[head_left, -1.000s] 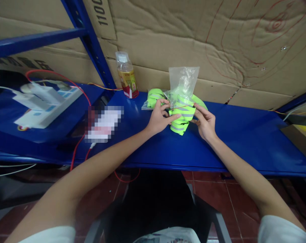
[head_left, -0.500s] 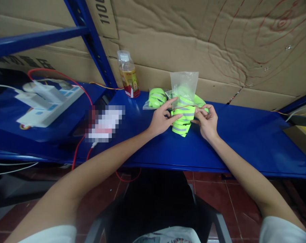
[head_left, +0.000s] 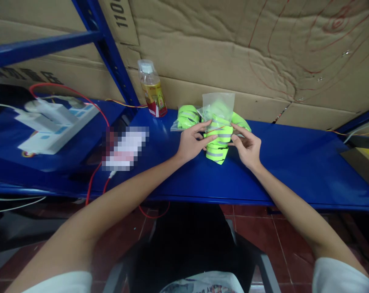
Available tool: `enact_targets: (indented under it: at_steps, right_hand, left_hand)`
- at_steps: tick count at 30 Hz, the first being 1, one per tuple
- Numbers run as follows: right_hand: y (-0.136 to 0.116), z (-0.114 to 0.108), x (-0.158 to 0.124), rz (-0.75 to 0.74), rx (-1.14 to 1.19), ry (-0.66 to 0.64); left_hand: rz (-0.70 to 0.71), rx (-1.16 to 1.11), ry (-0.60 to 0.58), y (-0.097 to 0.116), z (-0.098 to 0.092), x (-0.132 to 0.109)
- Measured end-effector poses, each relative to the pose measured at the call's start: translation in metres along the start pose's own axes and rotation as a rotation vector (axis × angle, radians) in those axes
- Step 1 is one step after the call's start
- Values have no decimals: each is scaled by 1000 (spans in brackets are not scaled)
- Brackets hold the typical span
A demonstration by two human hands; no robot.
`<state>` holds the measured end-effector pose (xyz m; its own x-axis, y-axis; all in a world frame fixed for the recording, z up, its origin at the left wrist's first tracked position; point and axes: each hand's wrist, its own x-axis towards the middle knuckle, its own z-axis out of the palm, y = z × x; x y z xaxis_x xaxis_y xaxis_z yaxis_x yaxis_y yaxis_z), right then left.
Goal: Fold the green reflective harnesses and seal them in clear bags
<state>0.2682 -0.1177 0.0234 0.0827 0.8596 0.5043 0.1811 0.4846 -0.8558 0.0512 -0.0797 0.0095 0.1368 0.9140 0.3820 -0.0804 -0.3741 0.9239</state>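
A neon yellow-green reflective strap bundle (head_left: 217, 154) with grey stripes sits partly inside a clear plastic bag (head_left: 226, 101), its lower part sticking out of the bag's mouth. A red line runs across that mouth. My left hand (head_left: 191, 142) grips the left side, thumb on the straps and fingers at the bag's edge. On the right side, my right hand (head_left: 247, 145) pinches the bag's edge beside the bundle; its fingertips are partly hidden. Behind and left lies another bagged reflective bundle (head_left: 187, 116). More neon strap (head_left: 239, 120) shows behind the bag on the right.
A drink bottle (head_left: 153, 91) stands at the back by the blue shelf post (head_left: 117, 61). Left on the blue shelf (head_left: 294, 162) are a pixelated phone-like object (head_left: 125, 150) with a red cable and a white power strip (head_left: 56, 134). A cardboard box (head_left: 363, 162) sits far right.
My right hand's index finger has stretched up along the bag's right edge. The bag's top has dropped slightly. My left hand keeps nearly the same hold, and the view has shifted a little.
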Motion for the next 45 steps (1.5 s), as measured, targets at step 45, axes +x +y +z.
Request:
enact_targets:
  at_steps: [45]
  right_hand:
    - [11,7,0,106,72,-166]
  left_hand:
    - [-11,-99,64,5,-4,12]
